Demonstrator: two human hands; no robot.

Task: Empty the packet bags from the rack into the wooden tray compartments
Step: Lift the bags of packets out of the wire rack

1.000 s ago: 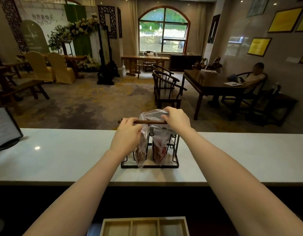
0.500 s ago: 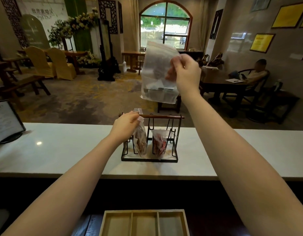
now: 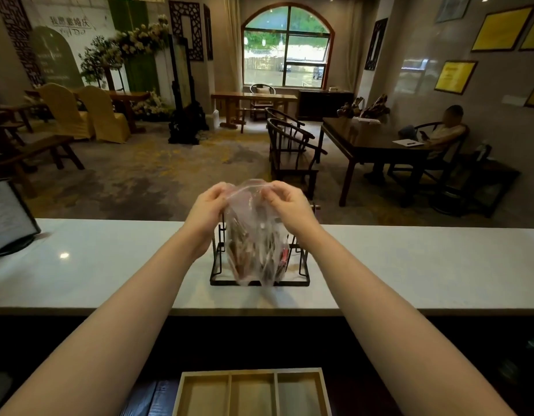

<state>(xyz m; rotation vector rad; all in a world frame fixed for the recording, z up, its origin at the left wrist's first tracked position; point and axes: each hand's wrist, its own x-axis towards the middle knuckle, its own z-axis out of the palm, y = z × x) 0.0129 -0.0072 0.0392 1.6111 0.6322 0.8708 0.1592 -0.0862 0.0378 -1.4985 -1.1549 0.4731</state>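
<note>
White table is carrying the rack; left hand and right hand are pinching a packet bag at its mouth, probably opening it; next, tipping it into the wooden tray.

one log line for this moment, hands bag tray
left hand: pinches clear packet bag top | right hand: pinches same | bag: above rack | wooden tray: empty

You stand at a white reception bench in a hotel or banquet-hall lobby: carpeted floor, covered banquet chairs, flower-decked wedding backdrop, framed plaques.
</note>
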